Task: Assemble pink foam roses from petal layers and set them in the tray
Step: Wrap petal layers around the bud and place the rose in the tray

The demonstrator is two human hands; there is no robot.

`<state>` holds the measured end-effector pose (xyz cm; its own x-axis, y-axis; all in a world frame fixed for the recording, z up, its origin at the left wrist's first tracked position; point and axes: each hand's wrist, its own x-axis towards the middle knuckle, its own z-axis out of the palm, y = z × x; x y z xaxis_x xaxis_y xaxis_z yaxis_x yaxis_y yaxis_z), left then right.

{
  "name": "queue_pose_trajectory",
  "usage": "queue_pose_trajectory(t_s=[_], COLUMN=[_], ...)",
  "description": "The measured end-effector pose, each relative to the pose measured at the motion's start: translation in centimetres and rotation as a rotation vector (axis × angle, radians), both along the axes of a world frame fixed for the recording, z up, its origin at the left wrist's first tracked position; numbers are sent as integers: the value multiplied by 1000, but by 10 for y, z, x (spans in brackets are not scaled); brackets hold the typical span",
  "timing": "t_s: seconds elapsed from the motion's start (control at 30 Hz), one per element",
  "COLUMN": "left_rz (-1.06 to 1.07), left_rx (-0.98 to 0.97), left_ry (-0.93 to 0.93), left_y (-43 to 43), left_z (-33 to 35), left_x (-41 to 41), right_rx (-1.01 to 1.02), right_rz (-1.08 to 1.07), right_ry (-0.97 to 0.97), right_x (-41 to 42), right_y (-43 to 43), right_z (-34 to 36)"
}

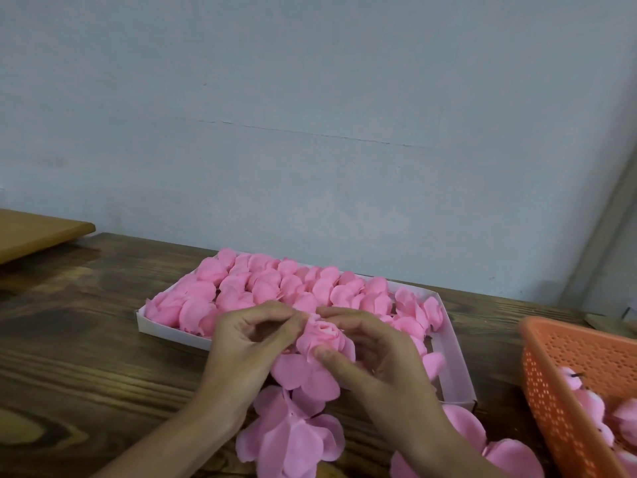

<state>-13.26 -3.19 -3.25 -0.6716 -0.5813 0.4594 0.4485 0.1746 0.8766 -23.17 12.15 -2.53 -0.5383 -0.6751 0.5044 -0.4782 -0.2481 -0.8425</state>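
A half-formed pink foam rose [322,341] is held between both hands just in front of the white tray [456,370]. My left hand [246,346] pinches its upper left petals with curled fingers. My right hand [372,353] cups the rose from the right, thumb pressed on a front petal. Wider petals [303,374] hang below the bud. Flat petal layers [293,439] lie on the table under my wrists. The tray holds several finished pink roses [262,291], packed in rows.
An orange perforated basket [565,374] at the right edge holds pink rose buds [593,405]. More loose petals [496,446] lie beside it. The dark wooden table [86,357] runs to a grey wall; a lighter wooden board [38,232] sits at far left.
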Motion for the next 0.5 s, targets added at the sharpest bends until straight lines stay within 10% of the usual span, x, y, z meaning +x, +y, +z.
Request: queue_pose_trajectory(t_s=[0.5], left_rz=[-82], left_rx=[-27], left_ry=[-36], left_y=[-2], left_z=[2], left_x=[1], right_rx=[7], right_rz=[-60], right_ry=[17], right_x=[-3], right_y=[0], right_z=[-2])
